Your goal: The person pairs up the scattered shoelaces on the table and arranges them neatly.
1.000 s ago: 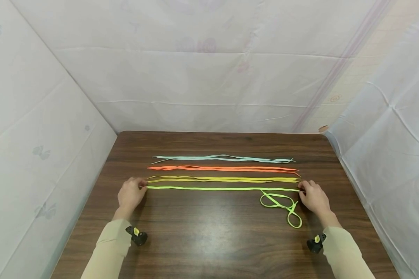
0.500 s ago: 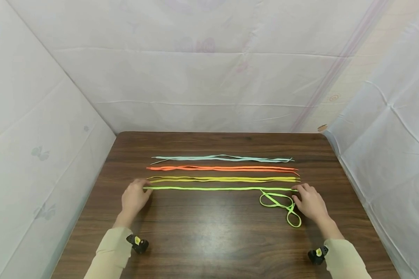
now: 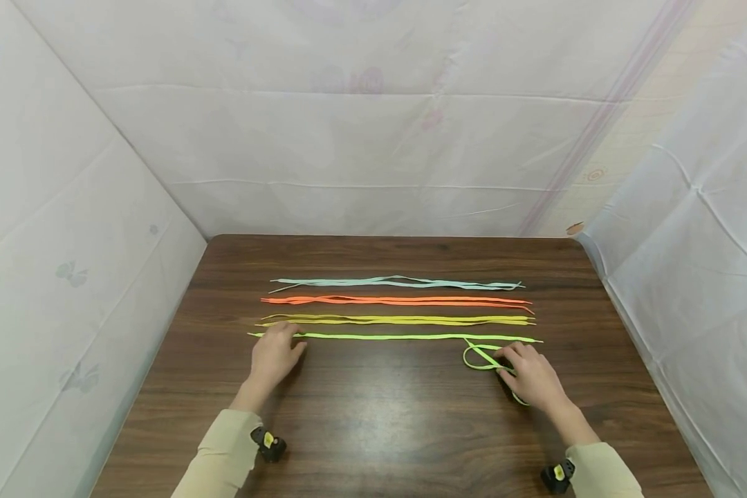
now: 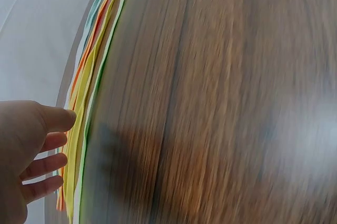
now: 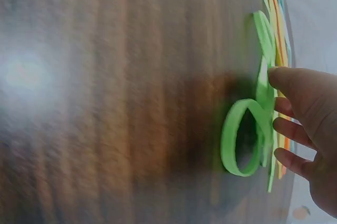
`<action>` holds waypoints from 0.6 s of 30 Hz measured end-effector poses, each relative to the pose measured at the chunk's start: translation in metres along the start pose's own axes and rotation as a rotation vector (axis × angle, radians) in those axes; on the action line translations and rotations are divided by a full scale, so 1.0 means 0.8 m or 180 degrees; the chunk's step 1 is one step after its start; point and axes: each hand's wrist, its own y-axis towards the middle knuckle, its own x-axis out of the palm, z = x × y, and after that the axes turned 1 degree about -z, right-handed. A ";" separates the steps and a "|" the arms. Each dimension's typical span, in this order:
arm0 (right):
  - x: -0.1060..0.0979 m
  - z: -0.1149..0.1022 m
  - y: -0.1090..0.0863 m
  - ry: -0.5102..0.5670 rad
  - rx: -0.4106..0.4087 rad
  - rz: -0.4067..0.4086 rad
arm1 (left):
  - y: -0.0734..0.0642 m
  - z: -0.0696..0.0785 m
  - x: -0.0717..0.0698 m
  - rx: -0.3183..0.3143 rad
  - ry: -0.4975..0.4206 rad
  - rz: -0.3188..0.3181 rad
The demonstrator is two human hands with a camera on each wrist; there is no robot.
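Observation:
A bright green flat shoelace point(image 3: 380, 337) runs straight from left to right across the table, with its loose tail looped point(image 5: 229, 139) near the right end. My left hand point(image 3: 274, 356) is over its left part, thumb apart from the other fingers, nothing seen in its grasp. Over the loops is my right hand point(image 3: 533, 379), fingers spread and partly hiding them. In the right wrist view its thumb tip point(image 5: 276, 76) appears against the green lace; whether it touches cannot be told. Yellow laces point(image 3: 411, 320) lie just beyond the green one.
Farther back, orange laces point(image 3: 386, 301) and pale blue laces point(image 3: 373, 282) lie in parallel rows on the dark wooden table point(image 3: 361, 436). White patterned sheets point(image 3: 348, 152) enclose the table's back and sides.
Both hands have let go of the green shoelace's ends. The left hand has moved right along it; the right has moved left and nearer, over the loops.

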 end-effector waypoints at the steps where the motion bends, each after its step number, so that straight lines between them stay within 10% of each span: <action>1: 0.002 -0.001 -0.001 0.0008 0.0001 -0.0019 | 0.001 0.005 0.003 0.0033 -0.0004 0.0005; 18: 0.012 -0.013 -0.006 -0.0003 -0.0184 0.0178 | 0.007 0.078 0.040 0.0515 -0.0103 -0.0063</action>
